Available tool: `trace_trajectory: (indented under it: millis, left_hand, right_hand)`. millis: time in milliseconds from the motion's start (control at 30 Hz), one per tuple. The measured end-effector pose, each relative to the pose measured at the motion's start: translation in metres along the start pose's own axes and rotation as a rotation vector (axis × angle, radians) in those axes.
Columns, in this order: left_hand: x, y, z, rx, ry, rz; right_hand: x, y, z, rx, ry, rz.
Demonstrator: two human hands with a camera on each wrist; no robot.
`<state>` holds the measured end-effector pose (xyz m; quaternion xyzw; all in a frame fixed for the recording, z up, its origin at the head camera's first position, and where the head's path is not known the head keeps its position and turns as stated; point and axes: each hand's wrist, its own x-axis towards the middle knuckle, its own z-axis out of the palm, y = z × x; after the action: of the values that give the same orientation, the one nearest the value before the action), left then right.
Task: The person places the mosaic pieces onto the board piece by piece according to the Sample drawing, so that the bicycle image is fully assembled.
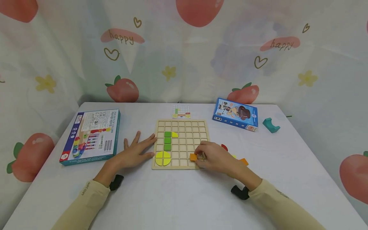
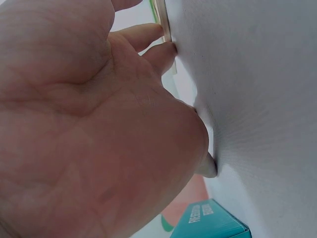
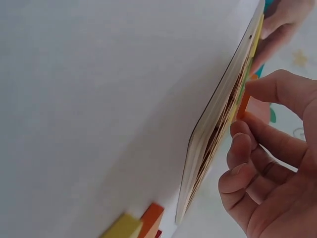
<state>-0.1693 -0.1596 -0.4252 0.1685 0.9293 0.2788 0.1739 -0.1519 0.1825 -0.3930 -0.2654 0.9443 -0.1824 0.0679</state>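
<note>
A wooden grid board (image 1: 179, 124) lies on the table. My left hand (image 1: 135, 155) has its fingers spread, the fingertips touching the board's left edge. My right hand (image 1: 214, 156) pinches an orange square block (image 1: 193, 157) between thumb and finger over the lower right of the board; the right wrist view shows this orange block (image 3: 243, 104) too. Green square blocks (image 1: 167, 140) form a column on the board, with a yellow quarter-round block (image 1: 174, 135) beside the top one. Several yellow quarter-round pieces make a circle (image 1: 163, 158) at the lower left corner.
Behind the board lies a pattern card (image 1: 181, 111). A large boxed game (image 1: 92, 135) is at left, a blue box (image 1: 235, 114) and teal curved piece (image 1: 271, 125) at back right. Right of the board are a red piece (image 1: 224, 147) and an orange piece (image 1: 244, 161).
</note>
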Motion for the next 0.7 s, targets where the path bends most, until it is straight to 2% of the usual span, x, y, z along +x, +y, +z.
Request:
trace_trajectory:
  millis: [167, 700]
  left_hand:
    - [0.000, 0.000, 0.001, 0.000, 0.005, 0.001]
    - [-0.001, 0.001, 0.001, -0.002, 0.022, 0.007]
  right_hand:
    - [0.007, -0.009, 0.001, 0.018, -0.029, 0.007]
    - [0.029, -0.026, 0.010, 0.019, -0.023, -0.032]
